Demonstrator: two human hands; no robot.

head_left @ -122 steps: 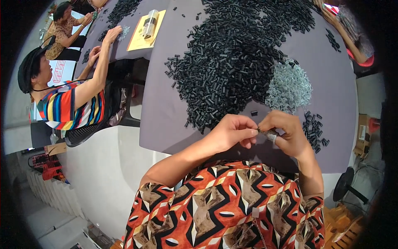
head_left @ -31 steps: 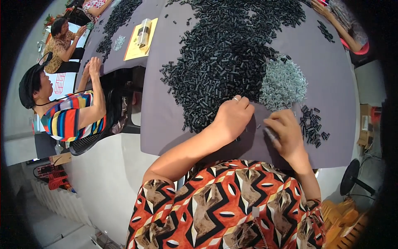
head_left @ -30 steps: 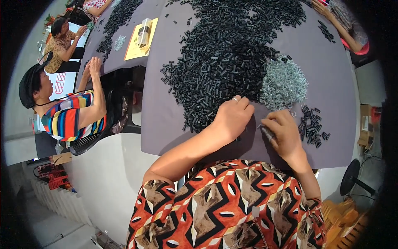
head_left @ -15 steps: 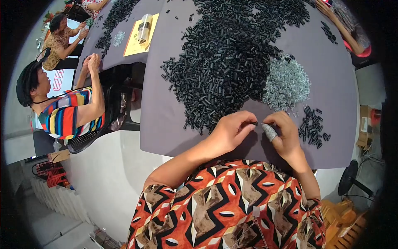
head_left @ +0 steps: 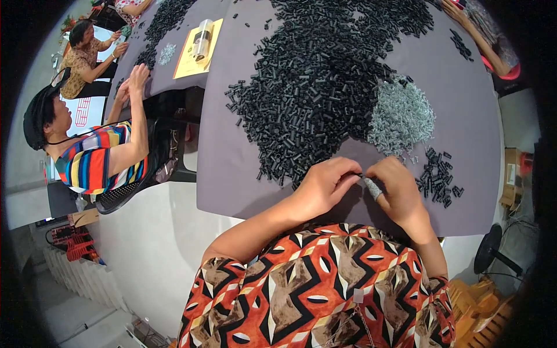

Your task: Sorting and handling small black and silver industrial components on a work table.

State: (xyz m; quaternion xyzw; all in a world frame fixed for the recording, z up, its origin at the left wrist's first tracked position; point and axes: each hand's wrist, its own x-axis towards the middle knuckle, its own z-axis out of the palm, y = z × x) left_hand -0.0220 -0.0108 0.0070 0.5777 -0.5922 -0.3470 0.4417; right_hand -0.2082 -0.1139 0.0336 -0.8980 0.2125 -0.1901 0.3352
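My left hand (head_left: 325, 184) pinches a small black tube-shaped piece (head_left: 362, 175) between thumb and fingertips. Against that piece meets my right hand (head_left: 400, 188), its fingers closed and its thumb wrapped in a grey cover (head_left: 372, 188). What the right fingertips hold, if anything, is too small and hidden to make out. Just beyond both hands spreads a large heap of black tube-shaped pieces (head_left: 313, 98). To its right lies a mound of small clear, shiny parts (head_left: 403, 119). Beside my right hand is a smaller group of black pieces (head_left: 439, 178).
The grey-covered table (head_left: 473, 145) ends close to my body. At left, a person in a striped shirt (head_left: 101, 156) sits on a black chair (head_left: 130, 194). A yellow sheet (head_left: 184, 68) bears a clear cylindrical container (head_left: 203, 39). Another person's arm (head_left: 478, 43) rests at far right.
My hands have come together; the right fingertips have moved left onto the black piece. The seated person at left has raised one hand slightly and parted the two.
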